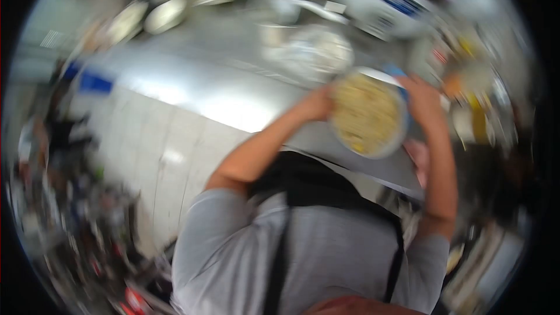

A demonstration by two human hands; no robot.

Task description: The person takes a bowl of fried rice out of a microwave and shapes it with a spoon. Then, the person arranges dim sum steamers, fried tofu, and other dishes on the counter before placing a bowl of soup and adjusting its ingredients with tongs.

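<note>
A round bowl filled with pale yellow food is held between both hands, above the metal tabletop, close to its near edge and toward its right end. Whether any of its weight is borne by the tabletop cannot be told.

The left arm is stretched forward and inward from a bent elbow, and the left hand is set against the bowl's left side. Its fingers are bent in on the bowl, though their exact spread is lost in blur. The right arm is raised nearly straight along the bowl's other side, with the elbow kept low and outward; the right hand is turned inward at the upper right rim, its fingers hooked over it. A blue item is seen beside those fingers; whether it is also gripped cannot be told. A pinkish item is seen just below the right hand, near the tabletop's near edge.

Beyond the bowl, toward the tabletop's far edge, a clear-looking container and a metal pot are placed, with a white appliance to their right.
</note>
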